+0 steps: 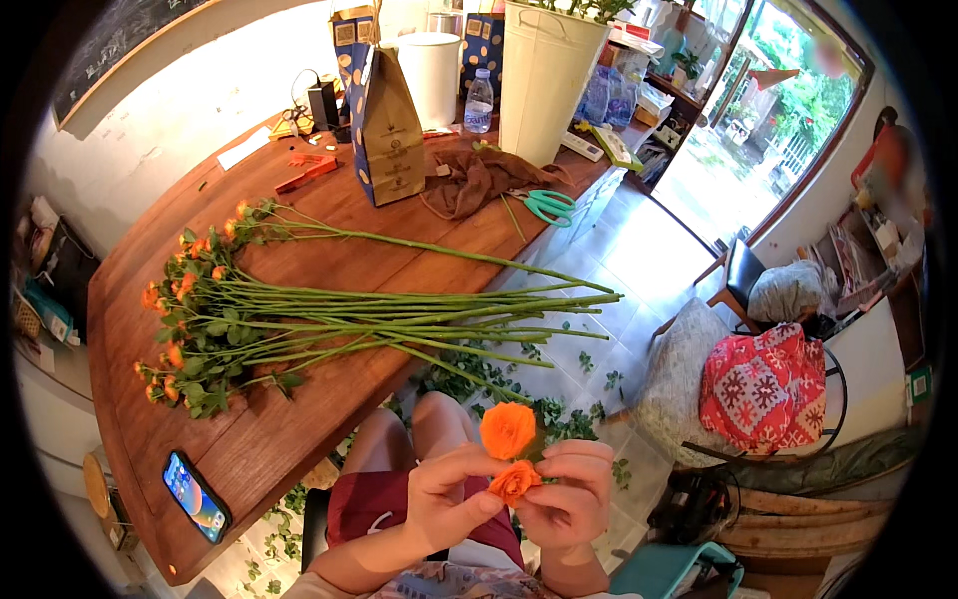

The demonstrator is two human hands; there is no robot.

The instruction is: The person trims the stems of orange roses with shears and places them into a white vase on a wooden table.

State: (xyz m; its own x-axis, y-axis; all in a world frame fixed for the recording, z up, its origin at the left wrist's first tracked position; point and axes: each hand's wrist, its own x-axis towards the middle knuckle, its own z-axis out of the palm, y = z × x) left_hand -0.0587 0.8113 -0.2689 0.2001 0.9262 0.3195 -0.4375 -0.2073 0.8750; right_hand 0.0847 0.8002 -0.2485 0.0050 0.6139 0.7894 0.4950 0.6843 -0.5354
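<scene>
My left hand (444,496) and my right hand (569,494) meet over my lap, both gripping an orange rose stem (509,429) with a large open bloom on top and a smaller bloom (514,481) pinched between my fingers. The stem itself is hidden behind my hands. To the left, a bunch of long-stemmed orange roses (299,324) lies across the wooden table (299,429), with stems overhanging the edge.
A phone (197,496) lies near the table's front corner. Farther back are green scissors (549,206), a brown cloth (479,178), a patterned paper bag (384,125), a water bottle (480,102) and a tall cream bucket (547,75). Cut leaves (559,414) litter the tiled floor. Chairs with cushions (763,389) stand right.
</scene>
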